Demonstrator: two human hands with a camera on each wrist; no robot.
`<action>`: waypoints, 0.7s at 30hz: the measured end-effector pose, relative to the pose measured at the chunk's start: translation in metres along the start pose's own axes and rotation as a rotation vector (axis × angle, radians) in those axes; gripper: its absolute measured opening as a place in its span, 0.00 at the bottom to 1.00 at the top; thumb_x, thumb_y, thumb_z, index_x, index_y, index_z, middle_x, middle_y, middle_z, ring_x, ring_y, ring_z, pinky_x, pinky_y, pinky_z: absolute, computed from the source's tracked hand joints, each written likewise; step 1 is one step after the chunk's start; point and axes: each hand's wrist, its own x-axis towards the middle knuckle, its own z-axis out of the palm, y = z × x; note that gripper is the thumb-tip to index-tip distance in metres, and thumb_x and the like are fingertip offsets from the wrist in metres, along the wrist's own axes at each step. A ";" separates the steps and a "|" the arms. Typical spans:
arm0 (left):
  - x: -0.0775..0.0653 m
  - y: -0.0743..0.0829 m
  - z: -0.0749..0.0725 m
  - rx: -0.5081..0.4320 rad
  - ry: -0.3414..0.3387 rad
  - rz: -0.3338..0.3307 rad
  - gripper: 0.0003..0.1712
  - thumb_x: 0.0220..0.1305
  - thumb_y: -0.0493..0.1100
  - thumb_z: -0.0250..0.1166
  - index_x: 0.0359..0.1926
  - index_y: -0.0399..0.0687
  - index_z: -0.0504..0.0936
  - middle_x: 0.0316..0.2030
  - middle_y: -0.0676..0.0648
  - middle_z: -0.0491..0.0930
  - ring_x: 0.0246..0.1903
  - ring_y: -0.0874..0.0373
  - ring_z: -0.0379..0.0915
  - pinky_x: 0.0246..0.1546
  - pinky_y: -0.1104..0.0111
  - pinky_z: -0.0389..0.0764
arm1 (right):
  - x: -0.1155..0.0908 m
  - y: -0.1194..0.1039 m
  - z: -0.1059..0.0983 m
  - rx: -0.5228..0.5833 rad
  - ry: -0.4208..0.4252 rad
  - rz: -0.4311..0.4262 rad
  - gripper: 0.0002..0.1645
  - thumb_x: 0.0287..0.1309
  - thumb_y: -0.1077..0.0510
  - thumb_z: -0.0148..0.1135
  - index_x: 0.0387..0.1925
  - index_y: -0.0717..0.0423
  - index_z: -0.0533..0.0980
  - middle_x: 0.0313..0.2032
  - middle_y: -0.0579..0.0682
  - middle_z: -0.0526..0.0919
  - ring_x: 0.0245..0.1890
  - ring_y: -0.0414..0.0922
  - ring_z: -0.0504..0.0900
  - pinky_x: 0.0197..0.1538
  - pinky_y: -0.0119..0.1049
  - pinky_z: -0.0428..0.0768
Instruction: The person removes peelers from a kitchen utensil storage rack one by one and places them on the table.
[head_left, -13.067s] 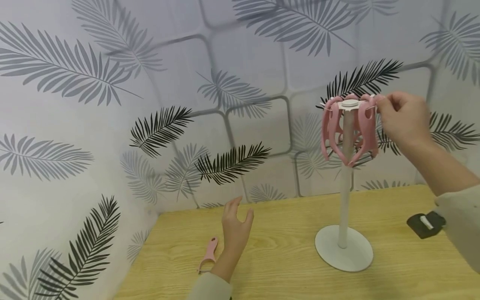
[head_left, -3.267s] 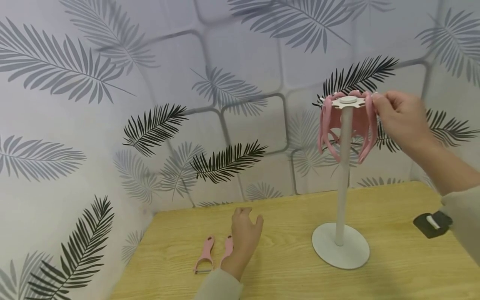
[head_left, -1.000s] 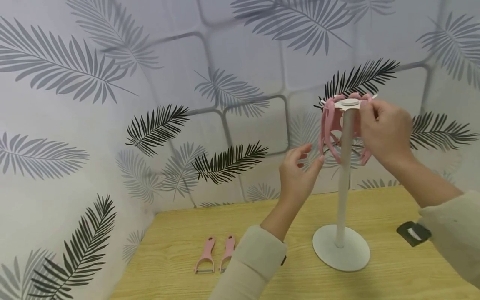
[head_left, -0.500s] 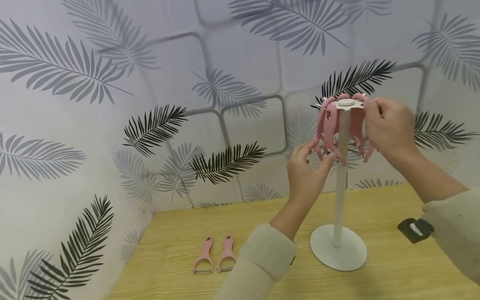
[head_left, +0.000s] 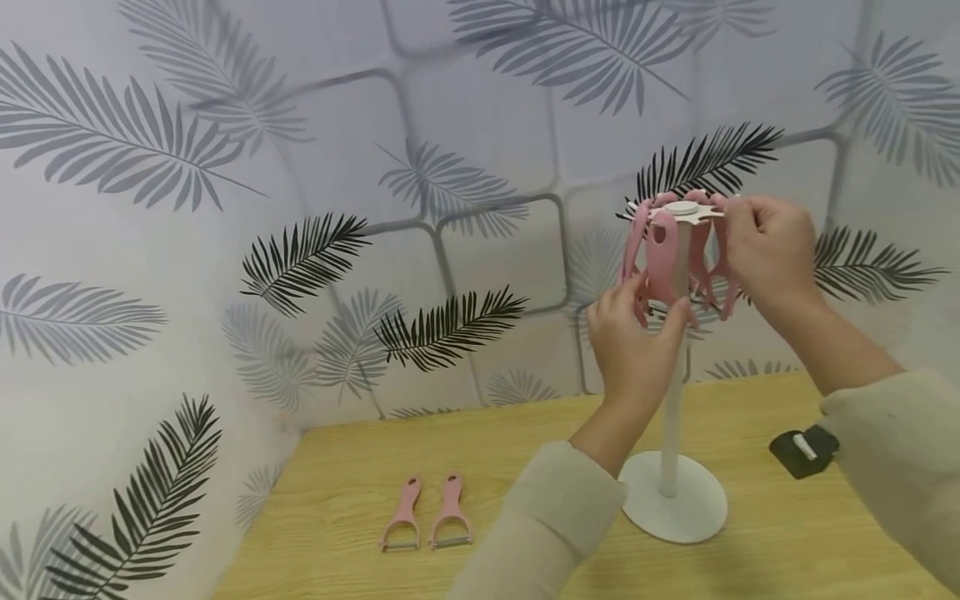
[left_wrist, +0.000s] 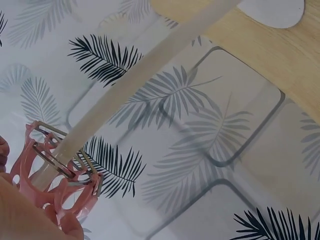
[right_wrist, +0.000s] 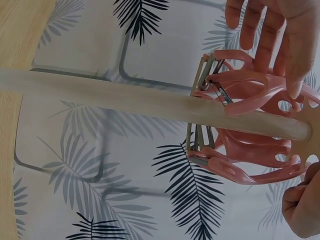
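A white stand (head_left: 671, 433) carries several pink Y-shaped peelers (head_left: 662, 258) on the pegs round its flat top. My left hand (head_left: 630, 342) reaches up to the lower part of the front peeler. Its thumb lies in front and its fingers are on the left side, fairly straight in the right wrist view, touching the peelers. My right hand (head_left: 772, 246) has its fingers curled at the right edge of the top, pinching the upper end of a peeler handle there. Its fingertips are partly hidden. From below, the metal blades (right_wrist: 205, 75) hang round the pole.
Two pink peelers, one on the left (head_left: 403, 512) and one nearer the stand (head_left: 451, 512), lie side by side on the wooden table (head_left: 322, 467). A black item (head_left: 802, 450) with a white strip is near the right sleeve. A leaf-patterned wall stands behind.
A second peeler came to the table between the first two frames. My left hand then rose from the table to the hanging peelers. The stand's top has turned, and a peeler now faces front.
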 end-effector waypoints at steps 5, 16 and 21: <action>0.003 0.005 0.007 0.063 0.060 -0.024 0.18 0.52 0.48 0.69 0.44 0.48 0.81 0.34 0.53 0.81 0.36 0.63 0.64 0.42 0.74 0.63 | 0.001 0.001 0.000 0.005 0.010 0.006 0.26 0.66 0.50 0.42 0.12 0.55 0.63 0.07 0.36 0.59 0.11 0.34 0.58 0.13 0.29 0.55; 0.002 0.001 0.006 -0.009 0.102 0.016 0.13 0.52 0.44 0.68 0.40 0.46 0.83 0.30 0.49 0.81 0.37 0.60 0.66 0.42 0.76 0.62 | 0.002 0.001 -0.002 -0.023 -0.018 0.000 0.26 0.65 0.50 0.40 0.14 0.57 0.63 0.08 0.36 0.60 0.11 0.35 0.59 0.13 0.30 0.56; -0.001 0.000 0.004 -0.035 0.084 0.044 0.13 0.54 0.44 0.67 0.41 0.45 0.81 0.30 0.49 0.79 0.37 0.60 0.66 0.40 0.78 0.61 | 0.002 0.001 -0.002 0.003 0.000 -0.003 0.25 0.64 0.51 0.41 0.11 0.53 0.64 0.08 0.33 0.61 0.12 0.33 0.59 0.14 0.29 0.56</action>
